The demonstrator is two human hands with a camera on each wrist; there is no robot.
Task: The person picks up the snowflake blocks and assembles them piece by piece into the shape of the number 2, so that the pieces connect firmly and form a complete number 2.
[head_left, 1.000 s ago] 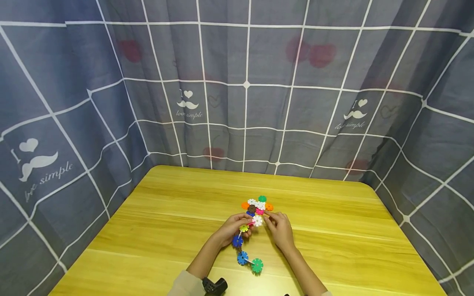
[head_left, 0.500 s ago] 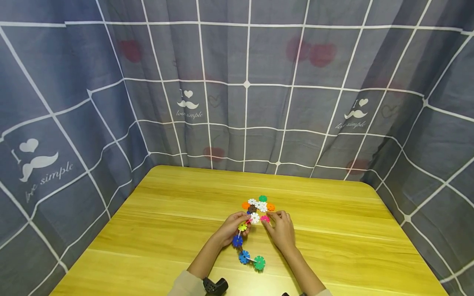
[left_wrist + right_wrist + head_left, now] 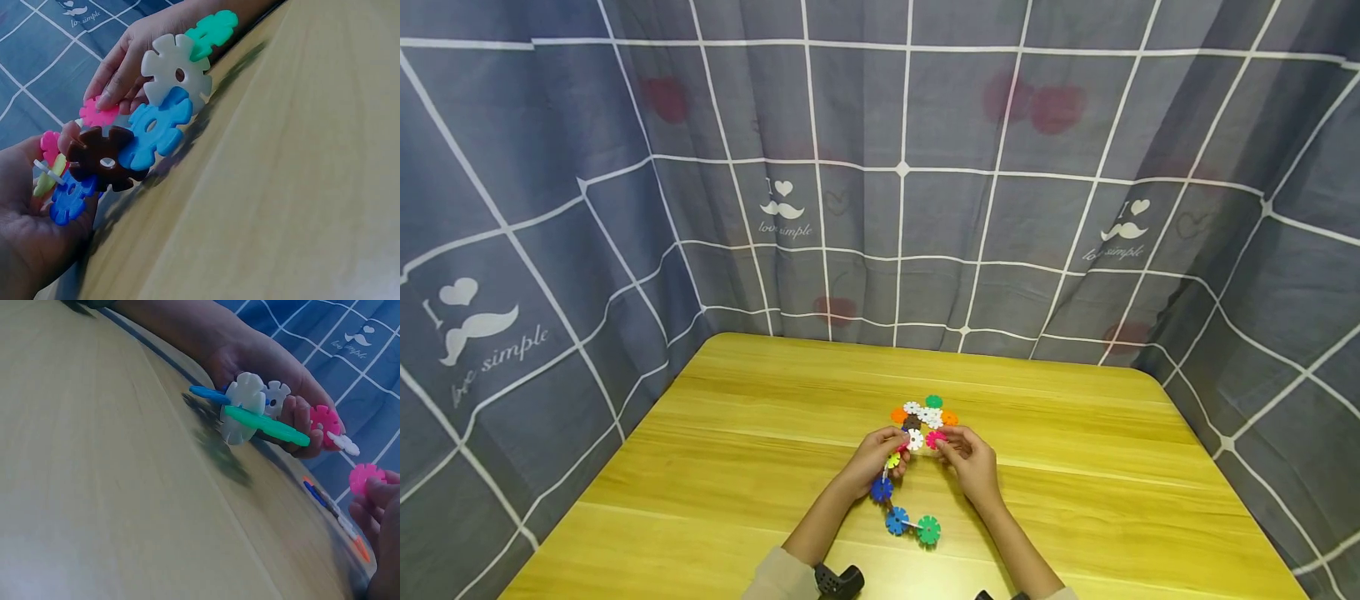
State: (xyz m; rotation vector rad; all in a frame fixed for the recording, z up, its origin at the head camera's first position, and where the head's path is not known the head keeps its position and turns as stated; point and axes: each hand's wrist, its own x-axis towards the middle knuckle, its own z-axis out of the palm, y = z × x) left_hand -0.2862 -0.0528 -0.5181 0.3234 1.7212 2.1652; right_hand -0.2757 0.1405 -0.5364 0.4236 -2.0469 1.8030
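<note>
My left hand (image 3: 871,460) grips a chain of interlocked plastic snowflake discs by a pink disc (image 3: 323,422). A white disc (image 3: 914,440) sticks out at the chain's far end, towards my right hand. Below the fingers hang a yellow-green disc (image 3: 892,460) and a dark blue disc (image 3: 72,199). The chain runs on through a brown disc (image 3: 84,159), a light blue disc (image 3: 156,128) and a white disc (image 3: 165,69) to a green disc (image 3: 928,531). My right hand (image 3: 974,468) pinches a loose pink disc (image 3: 934,439), held upright just right of the white one.
Just beyond the hands, loose discs lie on the wooden table (image 3: 760,400): a green disc (image 3: 934,401), orange discs (image 3: 950,418), several white discs (image 3: 912,407) and a brown one (image 3: 912,423). A checked curtain (image 3: 865,208) encloses the table's back and sides.
My right hand has picked the pink disc up from the loose discs and brought it near the white end disc. The chain's green end has shifted slightly right and up.
</note>
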